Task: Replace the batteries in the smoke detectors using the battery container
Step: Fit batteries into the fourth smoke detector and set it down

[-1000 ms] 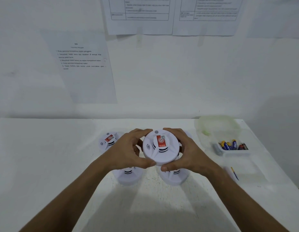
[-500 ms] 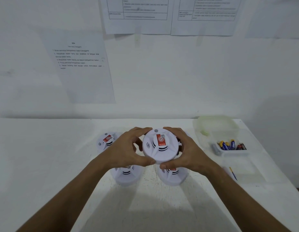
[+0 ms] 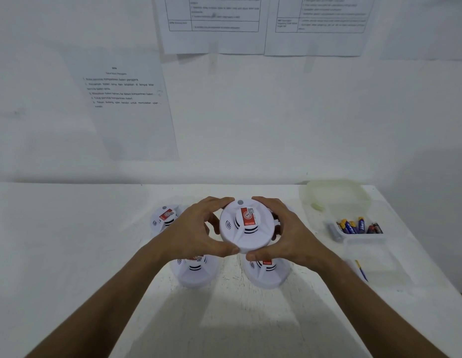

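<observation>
White tabletop (image 3: 69, 254) against a paper-hung wall: left hand (image 3: 196, 232) and right hand (image 3: 289, 235) still clasp one round white plastic smoke detector (image 3: 246, 226), fingers curled round its rim, above two others. It has barely moved in the past second (likely twisting it open); beyond, right, the clear plastic battery container (image 3: 359, 235) waits.

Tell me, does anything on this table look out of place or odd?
One thing: a loose battery lies on the table near the right edge, outside the clear battery container holding the rest. The container's lid is off, lying behind it.
</observation>
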Motion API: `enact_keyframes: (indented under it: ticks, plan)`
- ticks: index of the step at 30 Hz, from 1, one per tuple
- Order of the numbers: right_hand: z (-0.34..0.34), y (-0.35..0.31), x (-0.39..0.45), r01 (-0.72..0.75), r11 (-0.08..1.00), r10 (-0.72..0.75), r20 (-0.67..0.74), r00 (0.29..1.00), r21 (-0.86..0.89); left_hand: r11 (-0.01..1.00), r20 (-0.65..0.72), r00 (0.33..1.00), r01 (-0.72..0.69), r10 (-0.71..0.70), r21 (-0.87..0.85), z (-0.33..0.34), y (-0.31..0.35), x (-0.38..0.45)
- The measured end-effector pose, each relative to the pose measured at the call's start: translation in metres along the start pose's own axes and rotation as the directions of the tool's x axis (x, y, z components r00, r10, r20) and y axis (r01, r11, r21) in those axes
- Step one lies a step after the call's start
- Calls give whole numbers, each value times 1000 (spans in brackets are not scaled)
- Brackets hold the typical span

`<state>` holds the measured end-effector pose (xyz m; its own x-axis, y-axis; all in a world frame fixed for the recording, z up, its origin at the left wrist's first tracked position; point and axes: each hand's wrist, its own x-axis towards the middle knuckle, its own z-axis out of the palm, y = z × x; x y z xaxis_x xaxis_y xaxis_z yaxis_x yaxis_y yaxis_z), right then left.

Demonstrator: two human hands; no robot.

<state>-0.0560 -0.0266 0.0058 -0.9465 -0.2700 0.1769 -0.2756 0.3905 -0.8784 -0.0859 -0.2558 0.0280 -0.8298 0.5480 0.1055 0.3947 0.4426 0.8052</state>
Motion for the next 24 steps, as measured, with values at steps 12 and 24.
enact_keyframes:
  ticks: [12, 24]
  plan:
    - [0, -2, 1, 11, 1000, -11, 3, 1000, -5, 1000, -18, 1000, -18, 18, -3, 0, 2, -2]
    - [-3, -3, -2, -14, 999, 14, 14, 1000, 29, 1000, -3, 1000, -11, 11, 11, 2, 1, 0]
